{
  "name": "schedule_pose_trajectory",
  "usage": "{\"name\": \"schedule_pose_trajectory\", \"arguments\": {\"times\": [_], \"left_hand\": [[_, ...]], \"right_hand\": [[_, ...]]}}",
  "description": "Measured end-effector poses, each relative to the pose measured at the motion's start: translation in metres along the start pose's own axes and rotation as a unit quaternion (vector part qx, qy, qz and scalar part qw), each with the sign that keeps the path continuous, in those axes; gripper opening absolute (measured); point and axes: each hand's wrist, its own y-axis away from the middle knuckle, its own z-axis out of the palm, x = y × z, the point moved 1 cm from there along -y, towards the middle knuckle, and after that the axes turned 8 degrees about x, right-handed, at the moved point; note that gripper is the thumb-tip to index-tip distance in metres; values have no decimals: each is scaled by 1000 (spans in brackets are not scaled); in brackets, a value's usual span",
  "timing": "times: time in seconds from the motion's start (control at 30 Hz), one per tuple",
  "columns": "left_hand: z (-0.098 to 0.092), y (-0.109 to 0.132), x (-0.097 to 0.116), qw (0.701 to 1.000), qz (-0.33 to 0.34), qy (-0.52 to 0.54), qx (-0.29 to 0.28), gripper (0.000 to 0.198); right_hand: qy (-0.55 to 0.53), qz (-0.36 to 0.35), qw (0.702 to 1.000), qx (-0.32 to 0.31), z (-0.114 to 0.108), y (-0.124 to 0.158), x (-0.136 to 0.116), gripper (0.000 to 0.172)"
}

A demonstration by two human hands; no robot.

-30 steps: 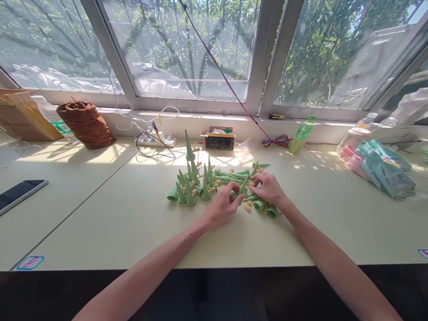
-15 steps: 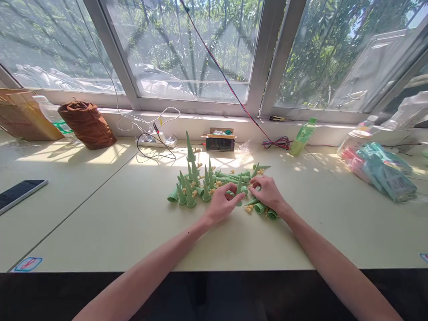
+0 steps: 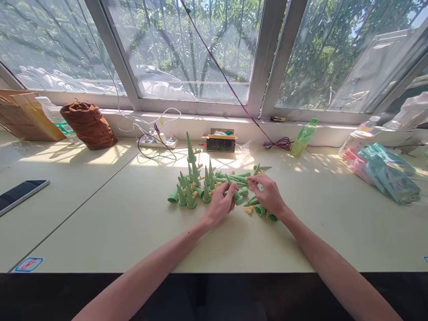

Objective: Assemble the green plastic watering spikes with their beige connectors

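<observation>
My left hand [image 3: 221, 204] is closed around a green plastic spike [image 3: 238, 197], which leans with its tip up and to the left and its wide base toward the right. Just right of it, my right hand [image 3: 268, 192] has thumb and forefinger pinched together; whatever lies between them is too small to make out. Several green spikes stand upright [image 3: 190, 199] left of my hands. Behind my hands, more green pieces lie on their sides [image 3: 230, 177]. Small yellow plastic pieces [image 3: 248, 209] are scattered among them. Hollow green tubes [image 3: 260, 210] lie under my right wrist, partly covered.
Toward the window stand an open small box [image 3: 220, 143], a power strip [image 3: 157, 140] with cables and a green bottle [image 3: 304, 137]. A brown bag [image 3: 88, 125] and a phone [image 3: 22, 196] are at left, plastic packages [image 3: 384, 171] at right.
The spike at my left hand has gone from upright to tilted, and my left fingers have closed round it. My right hand has shifted slightly left and stays pinched.
</observation>
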Motion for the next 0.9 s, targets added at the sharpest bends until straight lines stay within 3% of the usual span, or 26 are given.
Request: {"name": "schedule_pose_trajectory", "arguments": {"times": [0.27,0.6,0.9], "left_hand": [[0,1,3,1000,10,0,7,43],[0,1,8,999,9,13,32,46],[2,3,9,999,-1,32,32,44]], "right_hand": [[-72,-34,997,10,1,3,-15,17],[-83,-91,992,28,2,7,-23,14],[-94,-92,990,52,0,8,-28,13]]}}
